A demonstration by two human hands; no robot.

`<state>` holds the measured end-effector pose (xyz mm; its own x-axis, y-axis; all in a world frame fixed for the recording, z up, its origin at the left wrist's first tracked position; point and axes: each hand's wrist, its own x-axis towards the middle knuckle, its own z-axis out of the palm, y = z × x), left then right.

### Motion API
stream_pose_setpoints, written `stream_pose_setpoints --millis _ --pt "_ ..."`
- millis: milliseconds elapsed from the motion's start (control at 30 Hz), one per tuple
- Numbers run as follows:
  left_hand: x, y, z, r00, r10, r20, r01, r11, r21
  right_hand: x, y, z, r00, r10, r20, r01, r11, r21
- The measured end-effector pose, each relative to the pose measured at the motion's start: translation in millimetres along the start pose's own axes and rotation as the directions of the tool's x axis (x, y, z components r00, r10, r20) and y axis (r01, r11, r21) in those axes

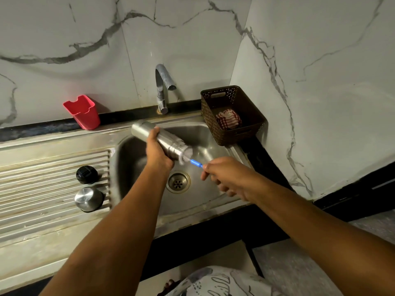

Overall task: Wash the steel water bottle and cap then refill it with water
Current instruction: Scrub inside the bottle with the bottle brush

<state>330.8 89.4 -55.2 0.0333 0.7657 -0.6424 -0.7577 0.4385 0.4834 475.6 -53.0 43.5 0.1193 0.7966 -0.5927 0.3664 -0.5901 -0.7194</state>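
Over the sink (128, 159), left hand (157, 153) gripped steel bottle (158, 136), right hand (224, 178) pinched brush (193, 161) at its mouth w/ wet grip, so bottle could slip & drop.

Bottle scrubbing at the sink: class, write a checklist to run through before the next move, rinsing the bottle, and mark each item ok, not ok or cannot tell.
1. Bottle held firmly by the left hand over the sink: ok.
2. Brush at the bottle mouth, handle in the right hand: ok.
3. Tap running: not ok, no water visible.
4. Drain unblocked: ok.
5. Black cap and steel cap within reach on the drainboard: ok.
6. Inside of bottle clean: cannot tell.
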Motion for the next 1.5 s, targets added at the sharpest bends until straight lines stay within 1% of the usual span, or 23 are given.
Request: stream_pose_setpoints --millis 67,133,233,333,433,533,633,700,733,800,867,933,967,1000,1033,1067,1100,1133,1233,1300,1367,1433,1500 --pt "-7 -10 5 0.996 -0.034 0.084 0.031 0.999 0.038 4 -5 4 0.995 0.082 0.053 -0.089 0.986 0.138" --pt "-6 -7 4 0.993 -0.050 0.103 0.045 0.998 0.050 -1 -5 5 0.993 0.079 0.091 -0.095 0.977 0.193" --pt "5 13 -7 0.999 0.005 0.040 -0.005 1.000 -0.003 -13 -1 1 0.992 0.034 0.125 -0.053 0.987 0.150" --pt "5 14 -12 0.999 0.018 -0.034 -0.019 0.999 -0.044 -12 -3 -3 0.994 0.041 0.105 -0.054 0.991 0.121" --pt "-6 -8 -5 0.999 -0.031 0.019 0.031 0.999 0.017 0 -11 3 0.995 0.079 0.056 -0.085 0.991 0.105" --pt "-5 -10 -6 0.999 -0.039 0.035 0.038 0.999 0.035 2 -7 9 0.999 0.000 0.035 -0.002 0.999 0.034" --pt "7 6 -16 0.999 -0.005 -0.047 0.004 1.000 -0.015 -5 4 5 0.993 -0.115 0.024 0.116 0.989 -0.095" --pt "6 4 -18 0.994 0.005 -0.108 -0.007 1.000 -0.014 -5 5 0 0.989 -0.149 -0.002 0.147 0.976 -0.159" --pt "3 0 -16 0.994 -0.002 -0.105 0.001 1.000 -0.010 -2 3 -2 0.988 -0.153 -0.023 0.146 0.972 -0.185" --pt "-5 -15 -9 0.998 -0.037 -0.050 0.039 0.999 0.026 3 -1 -1 0.989 -0.141 -0.047 0.128 0.968 -0.215" --pt "-8 -22 -5 0.997 -0.073 -0.009 0.073 0.995 0.067 6 -2 2 0.982 -0.179 -0.066 0.155 0.951 -0.268" --pt "-3 -15 -6 0.998 -0.053 -0.036 0.055 0.997 0.052 2 1 4 0.955 -0.286 -0.085 0.226 0.880 -0.418" --pt "1 -8 -6 0.996 -0.040 -0.075 0.043 0.998 0.035 -1 2 4 0.927 -0.362 -0.095 0.256 0.799 -0.545" --pt "7 -3 -8 0.991 -0.035 -0.126 0.040 0.999 0.036 -5 3 4 0.891 -0.443 -0.100 0.256 0.671 -0.696" --pt "7 0 -8 0.984 -0.039 -0.173 0.047 0.998 0.041 -10 1 4 0.848 -0.522 -0.094 0.224 0.513 -0.829" --pt "7 0 -7 0.974 -0.052 -0.220 0.069 0.995 0.073 -14 -2 4 0.806 -0.588 -0.072 0.189 0.371 -0.909" --pt "6 -3 -4 0.962 -0.083 -0.260 0.116 0.987 0.112 -16 -4 5 0.778 -0.627 -0.042 0.175 0.280 -0.944" --pt "4 -7 1 0.953 -0.112 -0.280 0.161 0.975 0.156 -17 -6 6 0.780 -0.626 -0.012 0.164 0.223 -0.961" --pt "2 -23 9 0.943 -0.156 -0.293 0.251 0.913 0.322 -14 -5 4 0.779 -0.625 0.049 0.163 0.127 -0.978" --pt "6 -20 8 0.944 -0.173 -0.282 0.274 0.888 0.370 -17 -4 0 0.761 -0.642 0.089 0.174 0.070 -0.982" --pt "22 -11 -2 0.932 -0.131 -0.336 0.261 0.889 0.377 -21 1 -2 0.764 -0.632 0.127 0.181 0.020 -0.983" --pt "65 -13 -22 0.910 -0.082 -0.406 0.251 0.889 0.383 -23 5 -3 0.787 -0.601 0.138 0.179 0.008 -0.984" --pt "104 -28 -35 0.891 -0.068 -0.449 0.268 0.877 0.399 -15 7 -1 0.799 -0.588 0.124 0.128 -0.035 -0.991"
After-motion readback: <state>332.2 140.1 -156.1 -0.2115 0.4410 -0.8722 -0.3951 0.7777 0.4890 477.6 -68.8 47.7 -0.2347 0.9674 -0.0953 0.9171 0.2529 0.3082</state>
